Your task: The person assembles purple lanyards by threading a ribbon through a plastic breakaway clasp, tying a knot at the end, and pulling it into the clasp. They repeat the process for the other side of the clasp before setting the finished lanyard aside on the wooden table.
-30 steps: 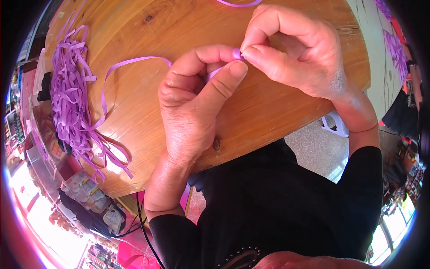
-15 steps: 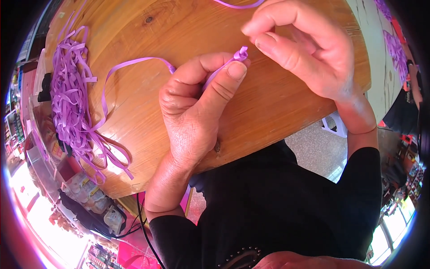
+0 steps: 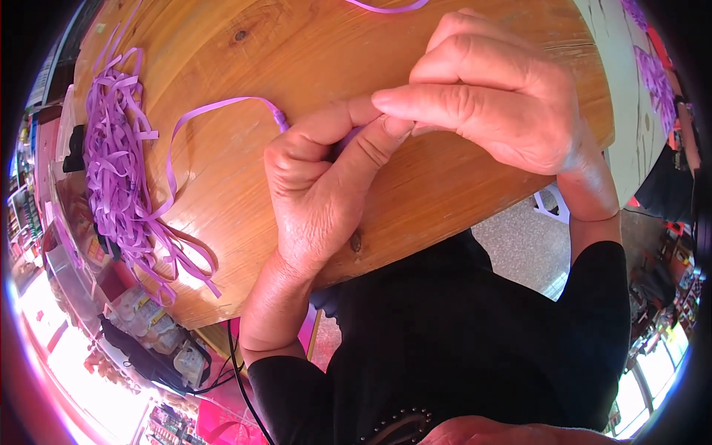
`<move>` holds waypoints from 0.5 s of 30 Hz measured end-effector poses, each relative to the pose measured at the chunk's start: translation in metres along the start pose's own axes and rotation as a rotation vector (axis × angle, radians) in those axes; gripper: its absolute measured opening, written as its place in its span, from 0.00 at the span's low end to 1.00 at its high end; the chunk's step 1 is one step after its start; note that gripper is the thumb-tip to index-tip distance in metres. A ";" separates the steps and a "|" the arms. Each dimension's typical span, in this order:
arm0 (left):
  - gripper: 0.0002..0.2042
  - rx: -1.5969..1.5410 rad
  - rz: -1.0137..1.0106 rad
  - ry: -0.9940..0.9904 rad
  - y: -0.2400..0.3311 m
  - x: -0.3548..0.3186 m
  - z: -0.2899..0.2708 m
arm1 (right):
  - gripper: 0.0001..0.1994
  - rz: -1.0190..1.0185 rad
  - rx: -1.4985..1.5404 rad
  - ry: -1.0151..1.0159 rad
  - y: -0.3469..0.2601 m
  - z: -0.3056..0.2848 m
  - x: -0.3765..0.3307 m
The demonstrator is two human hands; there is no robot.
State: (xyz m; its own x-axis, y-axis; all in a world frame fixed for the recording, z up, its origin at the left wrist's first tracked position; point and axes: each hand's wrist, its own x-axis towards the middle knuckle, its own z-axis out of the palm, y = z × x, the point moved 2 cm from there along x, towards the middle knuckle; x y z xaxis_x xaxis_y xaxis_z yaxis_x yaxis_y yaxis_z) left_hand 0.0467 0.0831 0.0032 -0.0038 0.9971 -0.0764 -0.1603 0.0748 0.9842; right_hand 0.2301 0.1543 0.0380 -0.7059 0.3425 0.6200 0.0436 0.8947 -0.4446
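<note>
Pinched between the thumb and forefinger of my left hand [image 3: 319, 185] is a narrow purple ribbon [image 3: 222, 104]. It runs out behind that hand to the left, with a small knot [image 3: 280, 120] near the knuckles, and trails to a heap of the same ribbon. My right hand [image 3: 497, 100] is closed, its thumb and fingertips meeting the left fingertips where the ribbon's knotted end lies. That end is hidden behind the fingers. Both hands are above the wooden table [image 3: 445, 200].
The large tangled heap of purple ribbon [image 3: 119, 163] lies along the table's left side. A further strand [image 3: 393, 9] crosses the far edge. More purple ribbon [image 3: 654, 89] hangs at the right beyond a white surface [image 3: 623, 96]. Clear boxes [image 3: 141, 311] stand at lower left.
My right hand has come down and left to the left fingertips, its fingers closing over the knotted ribbon end that showed there. The left hand has hardly moved.
</note>
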 end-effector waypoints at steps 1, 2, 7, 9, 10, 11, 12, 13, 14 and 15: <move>0.04 0.055 0.062 -0.018 0.001 0.001 0.000 | 0.11 -0.001 -0.024 0.026 -0.001 0.000 -0.001; 0.03 0.111 0.124 -0.035 0.002 0.004 -0.001 | 0.10 -0.006 -0.067 0.053 -0.001 0.001 -0.002; 0.03 0.202 0.227 -0.032 0.008 0.004 -0.007 | 0.07 -0.048 -0.254 0.122 0.001 0.004 -0.001; 0.03 0.154 0.207 0.019 0.009 0.002 -0.009 | 0.06 -0.083 -0.287 0.176 0.000 0.005 0.000; 0.02 0.153 0.206 0.018 0.010 0.001 -0.009 | 0.06 -0.067 -0.286 0.202 0.002 0.005 0.001; 0.02 0.154 0.205 0.017 0.010 0.001 -0.009 | 0.06 0.019 -0.250 0.228 0.001 0.005 0.000; 0.02 0.154 0.204 0.018 0.010 0.001 -0.010 | 0.06 0.026 -0.266 0.208 0.004 0.005 0.000; 0.02 0.152 0.215 0.021 0.010 0.001 -0.010 | 0.06 0.033 -0.281 0.187 0.003 0.006 -0.001; 0.02 0.149 0.227 0.024 0.009 0.001 -0.009 | 0.06 -0.039 -0.350 0.118 0.007 0.005 -0.001; 0.03 0.146 0.240 0.027 0.009 0.002 -0.009 | 0.06 -0.051 -0.354 0.093 0.008 0.006 -0.002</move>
State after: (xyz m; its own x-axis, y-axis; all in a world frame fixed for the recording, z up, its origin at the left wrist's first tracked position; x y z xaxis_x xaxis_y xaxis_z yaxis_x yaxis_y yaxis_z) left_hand 0.0362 0.0852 0.0101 -0.0514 0.9859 0.1590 -0.0079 -0.1596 0.9872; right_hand 0.2275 0.1589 0.0294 -0.6466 0.3050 0.6992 0.2637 0.9494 -0.1703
